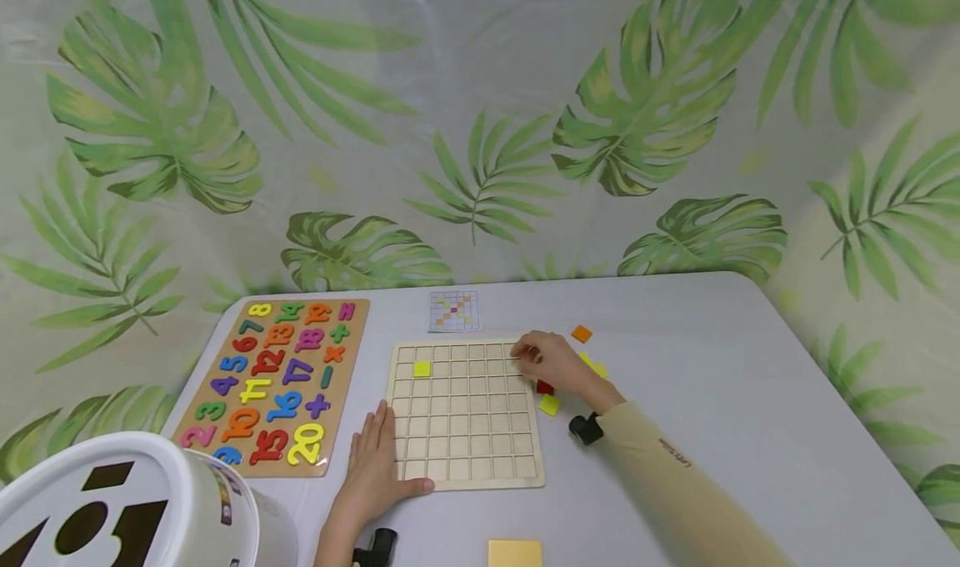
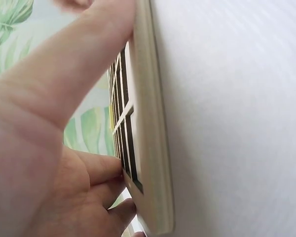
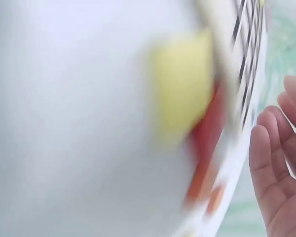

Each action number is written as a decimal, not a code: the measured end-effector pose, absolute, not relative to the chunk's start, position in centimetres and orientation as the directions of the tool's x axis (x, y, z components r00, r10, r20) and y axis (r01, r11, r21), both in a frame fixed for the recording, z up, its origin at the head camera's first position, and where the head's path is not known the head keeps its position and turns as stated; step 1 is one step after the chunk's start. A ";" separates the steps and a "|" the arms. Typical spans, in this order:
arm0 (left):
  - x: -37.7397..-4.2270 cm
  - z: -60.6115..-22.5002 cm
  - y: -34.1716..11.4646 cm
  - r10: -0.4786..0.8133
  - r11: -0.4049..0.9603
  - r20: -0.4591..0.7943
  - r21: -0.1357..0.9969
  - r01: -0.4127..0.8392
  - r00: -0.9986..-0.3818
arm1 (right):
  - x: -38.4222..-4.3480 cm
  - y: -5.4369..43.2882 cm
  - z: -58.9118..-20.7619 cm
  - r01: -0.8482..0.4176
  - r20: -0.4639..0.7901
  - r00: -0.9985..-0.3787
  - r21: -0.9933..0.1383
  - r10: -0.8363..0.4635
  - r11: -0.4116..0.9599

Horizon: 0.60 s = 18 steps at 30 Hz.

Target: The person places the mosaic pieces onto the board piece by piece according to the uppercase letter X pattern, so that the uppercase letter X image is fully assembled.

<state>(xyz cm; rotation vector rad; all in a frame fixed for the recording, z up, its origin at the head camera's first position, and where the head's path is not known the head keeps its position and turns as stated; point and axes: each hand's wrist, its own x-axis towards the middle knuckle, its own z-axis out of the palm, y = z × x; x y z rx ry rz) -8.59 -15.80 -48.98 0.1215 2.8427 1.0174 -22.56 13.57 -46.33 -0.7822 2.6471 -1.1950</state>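
Note:
A pale wooden grid board (image 1: 467,485) lies flat on the table, with one yellow tile (image 1: 422,368) in a cell near its far left corner. My left hand (image 1: 375,467) rests against the board, fingers along its left edge and thumb at the near edge. In the left wrist view the thumb lies across the board's rim. Over the far right corner hovers my right hand (image 1: 553,362), its fingers loosely curved. No tile shows between those fingers in the right wrist view. Beside the board lie a red tile (image 1: 545,388), a yellow tile (image 1: 550,404) and an orange tile (image 1: 582,333).
Behind the board is a small printed grid card (image 1: 453,312) with coloured squares. A number puzzle board (image 1: 361,317) lies to the left, with a white lidded bucket (image 1: 277,534) nearer me. A yellow block (image 1: 514,554) sits at the near side.

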 end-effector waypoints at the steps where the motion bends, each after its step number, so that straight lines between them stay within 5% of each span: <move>1: -8.6 -49.0 -15.8 0.117 0.770 -0.083 0.637 0.037 -0.990 | -22.4 14.7 -46.4 -0.387 0.085 -0.870 -0.729 -0.487 0.565; 8: -8.5 -49.1 -15.9 0.123 0.774 -0.079 0.632 0.046 -0.989 | -21.5 18.9 -47.4 -0.319 0.001 -0.913 -0.624 -0.408 0.713; 18: -8.6 -49.1 -15.9 0.134 0.779 -0.073 0.624 0.059 -0.988 | -21.7 18.8 -47.4 -0.388 0.051 -0.894 -0.588 -0.446 0.710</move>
